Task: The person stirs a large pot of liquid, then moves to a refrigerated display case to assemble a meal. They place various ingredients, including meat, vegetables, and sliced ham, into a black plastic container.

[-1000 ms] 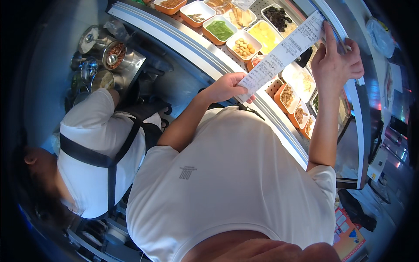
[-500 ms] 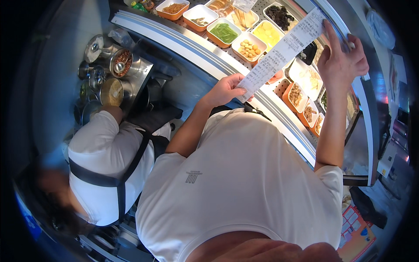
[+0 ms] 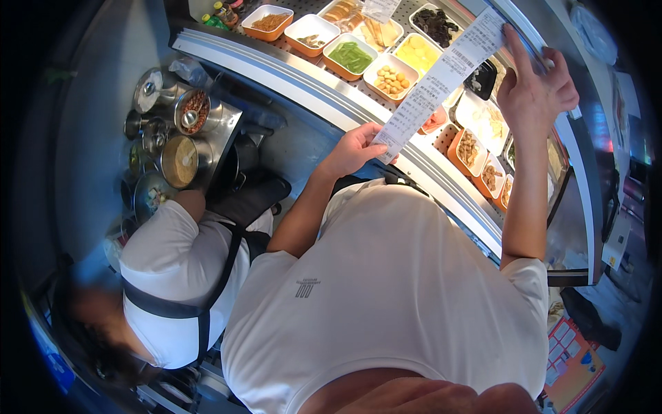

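Note:
A long white printed receipt (image 3: 441, 86) stretches diagonally over the food display case. My left hand (image 3: 355, 148) pinches its lower end between thumb and fingers, close to the case's near edge. At the upper end, my right hand (image 3: 538, 90) has its index finger stretched out, the tip at the receipt's edge. Its thumb stands apart and the other fingers are bent beside the case's upper rail. Under the paper sit dishes of yellow slices (image 3: 418, 54), round tan pieces (image 3: 391, 81) and green strips (image 3: 350, 57), partly covered by it.
To the left, a co-worker in a white shirt (image 3: 172, 262) with dark straps leans near metal pots (image 3: 181, 162) and a pan of reddish pieces (image 3: 193, 110). Orange-sided dishes (image 3: 469, 155) stand at the case's right. An orange printed sheet (image 3: 576, 369) lies at lower right.
The receipt and both my hands keep nearly the same hold, shifting only slightly in the picture. The co-worker's arm has drawn back from the yellowish pot, and a bowl beside it shows more.

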`<control>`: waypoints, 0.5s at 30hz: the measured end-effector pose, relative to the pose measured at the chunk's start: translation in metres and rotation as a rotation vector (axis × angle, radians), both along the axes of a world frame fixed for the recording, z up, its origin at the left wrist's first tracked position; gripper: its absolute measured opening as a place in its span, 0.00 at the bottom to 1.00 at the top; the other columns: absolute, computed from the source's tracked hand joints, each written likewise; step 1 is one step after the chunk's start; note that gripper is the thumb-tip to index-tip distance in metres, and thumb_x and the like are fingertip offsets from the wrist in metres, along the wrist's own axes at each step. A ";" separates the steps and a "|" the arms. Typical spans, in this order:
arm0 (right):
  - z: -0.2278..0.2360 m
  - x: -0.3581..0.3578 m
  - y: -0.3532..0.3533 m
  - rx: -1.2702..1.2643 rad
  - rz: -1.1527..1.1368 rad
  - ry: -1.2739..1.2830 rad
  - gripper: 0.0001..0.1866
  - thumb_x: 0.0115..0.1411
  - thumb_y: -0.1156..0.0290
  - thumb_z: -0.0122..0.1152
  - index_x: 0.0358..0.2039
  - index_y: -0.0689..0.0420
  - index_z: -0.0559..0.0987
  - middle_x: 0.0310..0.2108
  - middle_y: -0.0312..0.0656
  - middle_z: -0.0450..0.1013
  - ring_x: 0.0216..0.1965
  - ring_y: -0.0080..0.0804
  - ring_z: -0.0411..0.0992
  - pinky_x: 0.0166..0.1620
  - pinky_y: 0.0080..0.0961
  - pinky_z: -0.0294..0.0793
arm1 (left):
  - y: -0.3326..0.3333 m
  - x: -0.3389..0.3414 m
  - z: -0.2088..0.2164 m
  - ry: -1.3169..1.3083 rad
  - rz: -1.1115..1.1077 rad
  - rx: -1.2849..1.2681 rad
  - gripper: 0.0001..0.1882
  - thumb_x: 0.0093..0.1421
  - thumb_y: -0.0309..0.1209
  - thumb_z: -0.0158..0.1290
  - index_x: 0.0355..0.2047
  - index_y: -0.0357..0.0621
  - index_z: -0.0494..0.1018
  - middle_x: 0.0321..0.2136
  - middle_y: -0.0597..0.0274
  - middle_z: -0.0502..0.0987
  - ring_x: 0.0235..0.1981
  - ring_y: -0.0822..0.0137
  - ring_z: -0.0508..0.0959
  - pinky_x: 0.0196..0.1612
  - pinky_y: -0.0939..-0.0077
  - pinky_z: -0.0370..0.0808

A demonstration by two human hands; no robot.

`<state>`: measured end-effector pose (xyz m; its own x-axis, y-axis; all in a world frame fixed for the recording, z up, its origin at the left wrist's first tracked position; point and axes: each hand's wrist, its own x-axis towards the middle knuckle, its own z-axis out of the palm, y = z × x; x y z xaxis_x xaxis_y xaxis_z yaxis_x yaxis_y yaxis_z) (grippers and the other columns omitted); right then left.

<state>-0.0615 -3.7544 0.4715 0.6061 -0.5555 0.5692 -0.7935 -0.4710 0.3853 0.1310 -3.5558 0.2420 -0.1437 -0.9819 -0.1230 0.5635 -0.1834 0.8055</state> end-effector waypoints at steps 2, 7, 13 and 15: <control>0.001 0.000 0.000 -0.002 0.008 -0.009 0.38 0.54 0.71 0.66 0.62 0.15 0.73 0.58 0.43 0.65 0.62 0.43 0.55 0.60 0.49 0.48 | 0.000 -0.001 -0.001 -0.011 0.008 -0.008 0.13 0.66 0.19 0.50 0.51 0.33 0.69 0.43 0.50 0.82 0.44 0.64 0.84 0.51 0.67 0.80; 0.001 0.000 -0.001 -0.008 0.024 -0.018 0.39 0.54 0.72 0.66 0.62 0.15 0.73 0.58 0.42 0.64 0.62 0.42 0.54 0.60 0.50 0.48 | 0.000 -0.001 0.000 -0.006 0.022 0.009 0.13 0.67 0.20 0.51 0.51 0.33 0.69 0.42 0.51 0.82 0.43 0.65 0.84 0.50 0.68 0.81; -0.005 -0.006 -0.007 -0.036 0.004 0.002 0.40 0.53 0.72 0.66 0.62 0.13 0.72 0.58 0.41 0.64 0.61 0.42 0.55 0.59 0.51 0.48 | 0.001 -0.002 0.001 -0.030 0.031 -0.002 0.13 0.67 0.20 0.50 0.51 0.33 0.69 0.42 0.51 0.82 0.44 0.64 0.84 0.50 0.68 0.81; -0.006 -0.006 -0.008 -0.045 -0.006 0.008 0.40 0.53 0.71 0.65 0.62 0.13 0.72 0.58 0.42 0.64 0.60 0.42 0.55 0.59 0.51 0.48 | 0.003 -0.003 0.000 -0.028 0.040 0.015 0.13 0.67 0.20 0.50 0.51 0.33 0.69 0.43 0.51 0.82 0.44 0.64 0.84 0.51 0.67 0.81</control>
